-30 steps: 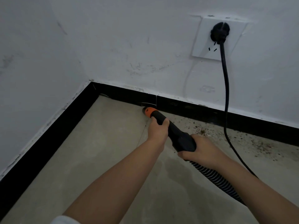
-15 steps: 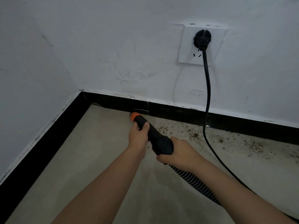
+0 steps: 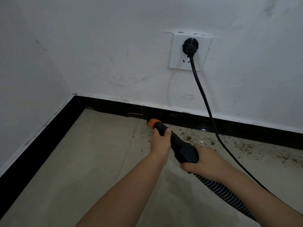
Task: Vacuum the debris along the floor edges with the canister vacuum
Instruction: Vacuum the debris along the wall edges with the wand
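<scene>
Debris [image 3: 229,143] strewn rightward of nozzle [image 3: 152,122]; wand [image 3: 177,145] clasped in left hand [image 3: 161,141] forward, right hand [image 3: 201,163] rearward.

Wide bare stretch of beige tiled floor [image 3: 91,161] from seven to ten o'clock, nothing standing on it. Hemmed at nine o'clock and at twelve o'clock by black glossy skirting board [image 3: 237,126] under white plastered walls [image 3: 101,51], closing into a corner at eleven o'clock. Right of centre, blocked by a black power cable [image 3: 205,99] hanging from a white square wall socket [image 3: 190,51] at one o'clock and trailing across the floor toward four o'clock. Brown crumbly debris [image 3: 246,145] scattered along the skirting at three o'clock, passable. Black ribbed vacuum hose [image 3: 218,189] crossing five o'clock.
</scene>
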A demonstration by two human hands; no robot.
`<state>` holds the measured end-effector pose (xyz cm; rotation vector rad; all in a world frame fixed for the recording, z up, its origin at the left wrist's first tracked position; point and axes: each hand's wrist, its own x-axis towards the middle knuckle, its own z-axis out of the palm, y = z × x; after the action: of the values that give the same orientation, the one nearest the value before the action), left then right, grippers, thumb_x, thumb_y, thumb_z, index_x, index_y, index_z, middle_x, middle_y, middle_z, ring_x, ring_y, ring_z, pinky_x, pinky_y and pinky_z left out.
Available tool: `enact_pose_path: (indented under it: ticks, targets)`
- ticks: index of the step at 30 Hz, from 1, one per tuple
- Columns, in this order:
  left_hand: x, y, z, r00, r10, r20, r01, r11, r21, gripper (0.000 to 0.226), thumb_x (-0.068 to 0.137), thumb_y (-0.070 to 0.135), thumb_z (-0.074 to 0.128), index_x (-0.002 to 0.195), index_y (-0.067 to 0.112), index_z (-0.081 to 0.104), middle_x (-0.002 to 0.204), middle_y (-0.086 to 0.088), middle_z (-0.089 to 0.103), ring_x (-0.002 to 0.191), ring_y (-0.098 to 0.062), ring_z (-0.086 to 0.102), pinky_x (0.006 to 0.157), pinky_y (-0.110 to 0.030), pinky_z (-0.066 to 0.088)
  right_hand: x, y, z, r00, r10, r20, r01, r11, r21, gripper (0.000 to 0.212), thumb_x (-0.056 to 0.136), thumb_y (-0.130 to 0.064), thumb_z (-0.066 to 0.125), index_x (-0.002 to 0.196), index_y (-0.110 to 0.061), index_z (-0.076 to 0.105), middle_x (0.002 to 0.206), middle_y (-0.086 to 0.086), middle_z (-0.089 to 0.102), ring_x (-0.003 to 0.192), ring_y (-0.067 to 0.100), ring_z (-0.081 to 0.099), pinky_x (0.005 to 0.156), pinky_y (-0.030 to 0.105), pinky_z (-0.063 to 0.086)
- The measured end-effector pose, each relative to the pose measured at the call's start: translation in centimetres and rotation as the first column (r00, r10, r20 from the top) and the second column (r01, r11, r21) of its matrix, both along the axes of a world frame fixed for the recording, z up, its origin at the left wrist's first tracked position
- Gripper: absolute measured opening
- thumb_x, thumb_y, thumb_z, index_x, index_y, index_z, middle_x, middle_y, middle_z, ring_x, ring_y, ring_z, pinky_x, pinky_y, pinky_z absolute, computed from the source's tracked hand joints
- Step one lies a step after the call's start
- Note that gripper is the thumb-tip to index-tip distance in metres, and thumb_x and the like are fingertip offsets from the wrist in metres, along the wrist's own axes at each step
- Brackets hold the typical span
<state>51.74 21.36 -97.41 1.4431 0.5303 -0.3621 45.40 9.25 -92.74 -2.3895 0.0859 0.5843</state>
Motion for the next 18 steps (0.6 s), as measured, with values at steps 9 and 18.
enact_pose_path:
  ticks: [9, 18]
  targets:
    - [2.3, 4.0, 0.7, 0.995, 0.094, -0.016, -0.092, 0.993, 0.068, 0.044, 0.096, 0.015, 0.048, 0.137, 0.004, 0.037, 0.133, -0.018, 0.047, 0.117, -0.035, 0.051, 0.1, -0.048, 0.044, 2.5, 3.4, -0.5, 0.996, 0.083, 0.019, -0.084, 0.994, 0.07, 0.032, 0.074, -0.035, 0.071, 0.09, -0.022, 0.046, 0.08, -0.008, 0.052, 0.066, 0.003, 0.05, 0.054, 0.018, 0.041]
    - [2.2, 9.6, 0.9, 0.974, 0.224, -0.041, -0.218, 0.969, 0.116, 0.049, 0.095, 0.013, 0.049, 0.139, 0.001, 0.033, 0.133, -0.023, 0.046, 0.116, -0.037, 0.051, 0.09, -0.042, 0.048, 3.8, 7.9, -0.4, 0.984, 0.173, -0.034, -0.165, 0.971, 0.174, 0.034, 0.075, -0.032, 0.072, 0.097, -0.02, 0.05, 0.083, -0.008, 0.051, 0.068, 0.003, 0.05, 0.058, 0.018, 0.044]
